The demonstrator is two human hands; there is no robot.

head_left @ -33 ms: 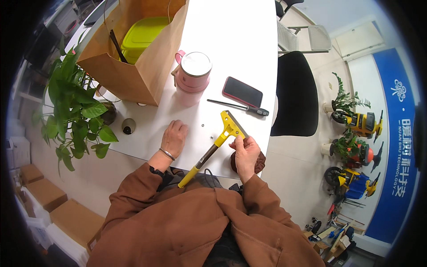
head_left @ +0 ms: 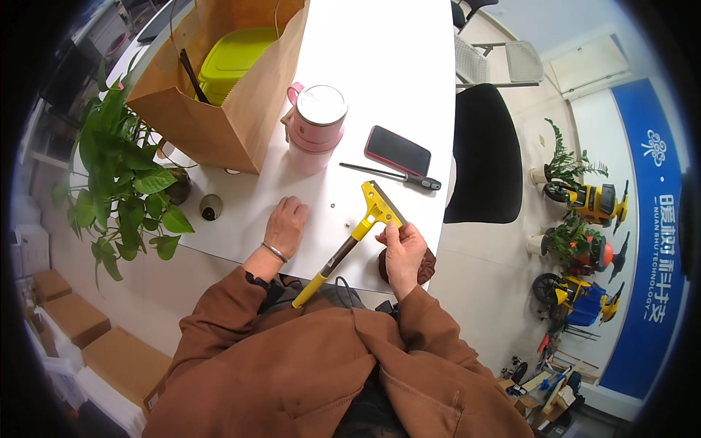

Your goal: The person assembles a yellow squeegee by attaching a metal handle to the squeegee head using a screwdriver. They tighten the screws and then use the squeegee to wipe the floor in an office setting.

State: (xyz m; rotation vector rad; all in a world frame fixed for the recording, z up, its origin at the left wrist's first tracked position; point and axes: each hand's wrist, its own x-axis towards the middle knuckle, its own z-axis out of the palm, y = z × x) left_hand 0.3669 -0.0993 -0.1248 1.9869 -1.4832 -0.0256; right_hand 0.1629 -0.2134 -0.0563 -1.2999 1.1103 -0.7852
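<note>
My right hand (head_left: 405, 252) pinches one corner of the wide head of a yellow scraper (head_left: 379, 212) between thumb and fingers. The scraper lies slantwise, its dark shaft and yellow grip running down over the table's front edge toward my lap. Palm down on the white table, my left hand (head_left: 286, 228) rests with its fingers curled and together; nothing shows in it. Between the hands lie a small metal piece (head_left: 333, 206) and another small piece (head_left: 347, 225), too small to name. Beyond the scraper head is a screwdriver (head_left: 420, 181). Gathered brown fabric (head_left: 426, 269) sits beside my right wrist.
A phone (head_left: 399, 151) lies beyond the screwdriver. Left of it stand a pink lidded mug (head_left: 317, 131) and a paper bag (head_left: 252, 120) holding a green-lidded box (head_left: 241, 55). A leafy plant (head_left: 135, 175) and a small cup (head_left: 211, 206) are farther left. A black chair (head_left: 488, 157) adjoins the right edge.
</note>
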